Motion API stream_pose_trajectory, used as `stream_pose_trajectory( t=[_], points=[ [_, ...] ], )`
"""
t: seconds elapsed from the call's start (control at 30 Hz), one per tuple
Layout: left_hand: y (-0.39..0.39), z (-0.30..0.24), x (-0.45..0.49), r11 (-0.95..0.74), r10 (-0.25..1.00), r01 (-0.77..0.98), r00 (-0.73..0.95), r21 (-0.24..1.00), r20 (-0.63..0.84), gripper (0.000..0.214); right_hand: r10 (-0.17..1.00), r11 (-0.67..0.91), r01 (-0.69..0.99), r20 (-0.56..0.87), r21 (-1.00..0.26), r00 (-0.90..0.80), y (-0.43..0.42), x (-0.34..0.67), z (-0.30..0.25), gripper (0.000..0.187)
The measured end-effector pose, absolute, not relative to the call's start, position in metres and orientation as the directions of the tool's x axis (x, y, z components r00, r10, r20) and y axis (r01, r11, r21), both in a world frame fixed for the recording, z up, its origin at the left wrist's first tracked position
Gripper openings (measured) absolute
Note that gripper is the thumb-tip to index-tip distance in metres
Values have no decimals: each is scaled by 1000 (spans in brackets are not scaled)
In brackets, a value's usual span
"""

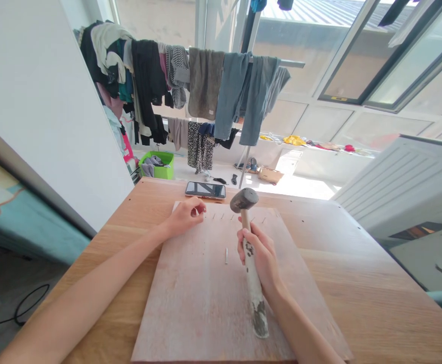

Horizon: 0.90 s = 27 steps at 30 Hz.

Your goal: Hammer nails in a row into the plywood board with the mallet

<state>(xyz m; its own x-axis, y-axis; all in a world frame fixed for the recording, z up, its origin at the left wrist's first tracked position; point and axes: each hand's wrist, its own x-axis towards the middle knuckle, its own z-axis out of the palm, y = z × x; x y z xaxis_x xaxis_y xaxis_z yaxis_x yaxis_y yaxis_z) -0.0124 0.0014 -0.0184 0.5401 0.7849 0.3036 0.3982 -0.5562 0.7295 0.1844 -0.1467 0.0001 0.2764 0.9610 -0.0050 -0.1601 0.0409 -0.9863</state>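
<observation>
My right hand (259, 255) is closed round the pale wooden handle of a hammer (244, 200), whose grey head is raised over the far part of a wooden board (206, 303). My left hand (186, 214) rests at the board's far left edge with its fingers pinched together, next to a row of several small nails (231, 217) standing near the far edge. What the fingers hold is too small to make out. One more nail (226, 255) stands alone in the middle of the board, just left of my right hand.
The board lies on a light wooden table (357, 283). A phone (205, 189) lies at the table's far edge. Beyond stand a drying rack (213, 86) full of clothes, a green basket (158, 164), windows and a white radiator panel (406, 177) at right.
</observation>
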Motion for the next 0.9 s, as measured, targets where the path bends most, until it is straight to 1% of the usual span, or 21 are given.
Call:
stream_pose_trajectory(
  t=[0.17, 0.27, 0.37, 0.47, 0.63, 0.9],
  points=[
    [5, -28, -10, -569, 771, 360, 548, 740, 326, 7, 968, 31, -123, -1, -992, 251, -144, 183, 11, 25],
    [8, -36, -8, -570, 766, 329, 545, 753, 341, 11, 976, -2, -82, -19, -997, 217, -141, 181, 23, 20],
    [9, -39, -8, -575, 764, 312, 535, 756, 360, 10, 982, 14, -57, 3, -998, 186, -135, 174, 29, 22],
    [8, -38, -9, -586, 762, 319, 530, 745, 373, 8, 984, 37, -80, 22, -996, 179, -129, 165, 20, 22],
    [7, -37, -9, -603, 760, 335, 518, 724, 393, 7, 985, 58, -59, 47, -997, 165, -127, 160, 0, 25],
    [8, -37, -9, -612, 755, 343, 520, 712, 398, 5, 983, 64, -90, 47, -994, 180, -130, 165, -1, 22]
  ],
)
